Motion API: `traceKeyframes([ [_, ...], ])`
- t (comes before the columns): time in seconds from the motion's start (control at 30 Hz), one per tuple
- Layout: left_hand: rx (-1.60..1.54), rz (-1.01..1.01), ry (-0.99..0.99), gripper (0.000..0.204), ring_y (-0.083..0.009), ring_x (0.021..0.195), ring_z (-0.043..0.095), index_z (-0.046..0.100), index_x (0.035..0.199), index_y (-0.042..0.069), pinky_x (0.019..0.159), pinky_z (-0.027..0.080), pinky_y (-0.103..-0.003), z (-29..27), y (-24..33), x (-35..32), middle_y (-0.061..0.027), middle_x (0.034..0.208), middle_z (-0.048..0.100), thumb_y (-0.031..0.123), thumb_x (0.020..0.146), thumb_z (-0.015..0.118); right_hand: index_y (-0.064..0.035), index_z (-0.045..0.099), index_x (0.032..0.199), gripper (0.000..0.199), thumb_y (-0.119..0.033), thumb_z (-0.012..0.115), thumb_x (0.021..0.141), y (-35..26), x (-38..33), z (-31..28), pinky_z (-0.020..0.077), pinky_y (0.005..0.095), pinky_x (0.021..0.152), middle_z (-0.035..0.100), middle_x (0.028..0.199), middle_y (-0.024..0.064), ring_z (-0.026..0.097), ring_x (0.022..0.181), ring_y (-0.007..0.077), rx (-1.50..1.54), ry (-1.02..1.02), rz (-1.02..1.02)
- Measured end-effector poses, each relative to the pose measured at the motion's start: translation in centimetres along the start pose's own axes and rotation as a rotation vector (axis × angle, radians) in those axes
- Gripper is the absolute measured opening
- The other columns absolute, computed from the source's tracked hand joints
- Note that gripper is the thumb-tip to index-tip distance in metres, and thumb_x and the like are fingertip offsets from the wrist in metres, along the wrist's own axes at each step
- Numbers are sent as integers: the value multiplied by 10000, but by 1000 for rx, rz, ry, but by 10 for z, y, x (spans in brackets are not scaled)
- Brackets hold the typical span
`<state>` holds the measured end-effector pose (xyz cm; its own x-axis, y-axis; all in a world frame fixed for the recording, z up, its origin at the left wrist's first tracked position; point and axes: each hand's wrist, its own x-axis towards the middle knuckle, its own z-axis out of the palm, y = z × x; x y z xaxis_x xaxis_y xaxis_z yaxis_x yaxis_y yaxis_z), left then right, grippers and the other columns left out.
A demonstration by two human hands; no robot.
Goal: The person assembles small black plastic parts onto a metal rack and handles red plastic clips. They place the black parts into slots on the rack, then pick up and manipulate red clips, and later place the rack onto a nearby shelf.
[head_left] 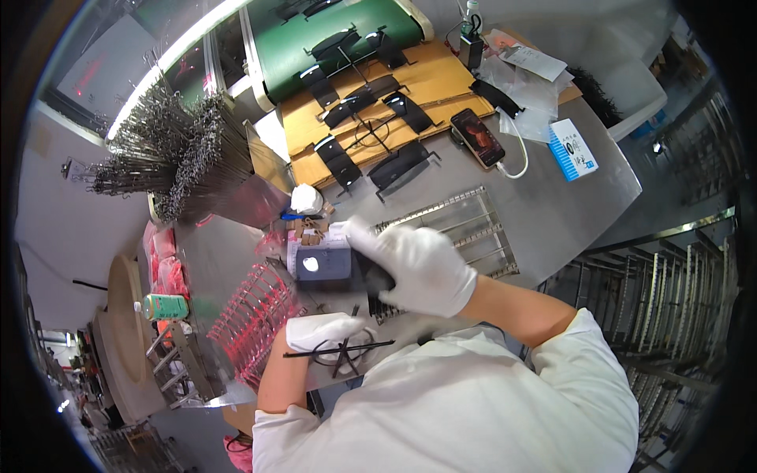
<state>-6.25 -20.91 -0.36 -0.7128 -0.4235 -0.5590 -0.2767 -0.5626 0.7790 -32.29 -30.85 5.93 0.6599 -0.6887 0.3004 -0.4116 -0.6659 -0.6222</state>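
Bright, even overhead light; a strip lamp [169, 59] glares upper left. Fisheye bends edges; dark corners; slight blur.

Your white-gloved right hand [422, 268] closes its grip on a dark flat plastic piece [372, 277] beside a small grey box [322, 260]. Your gloved left hand [323, 331] pinches a thin black wire frame [341, 350] above the grey metal surface [544, 205].

blue-white box [573, 149] far right, lit phone screen [478, 138] beside it
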Motion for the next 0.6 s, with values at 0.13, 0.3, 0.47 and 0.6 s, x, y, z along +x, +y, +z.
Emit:
traceKeyframes([
  [0.13, -281, 90, 57, 787, -162, 474, 529, 633, 977, -112, 509, 480, -304, 10, 9, -10, -69, 609, 566, 652, 963, 445, -49, 385, 1541, 732, -382, 644, 943, 51, -21, 0, 574, 372, 753, 707, 870, 138, 695, 774, 224, 572, -31, 613],
  [0.3, -578, 229, 456, 1096, -209, 423, 521, 592, 1021, -231, 395, 430, -291, 32, 44, -12, -180, 620, 603, 839, 818, 473, -37, 493, 1430, 644, -538, 494, 1027, 102, -64, 57, 546, 340, 678, 683, 739, 69, 659, 708, 136, 882, -176, 756],
  [0.47, -468, 279, 83, 1057, -215, 489, 554, 520, 1225, -199, 397, 408, -279, -8, 7, -7, -259, 833, 668, 791, 883, 379, -63, 598, 1222, 595, -603, 446, 1024, 99, -49, 75, 454, 274, 533, 634, 606, 42, 566, 543, 129, 1016, -355, 1049],
  [0.6, -908, 407, 607, 1021, -236, 598, 583, 481, 1279, -212, 576, 509, -281, 35, 36, -3, -255, 984, 659, 729, 917, 320, 13, 146, 1612, 960, -624, 502, 989, 85, -41, 60, 538, 378, 900, 728, 959, 192, 702, 951, 268, 626, -522, 836],
])
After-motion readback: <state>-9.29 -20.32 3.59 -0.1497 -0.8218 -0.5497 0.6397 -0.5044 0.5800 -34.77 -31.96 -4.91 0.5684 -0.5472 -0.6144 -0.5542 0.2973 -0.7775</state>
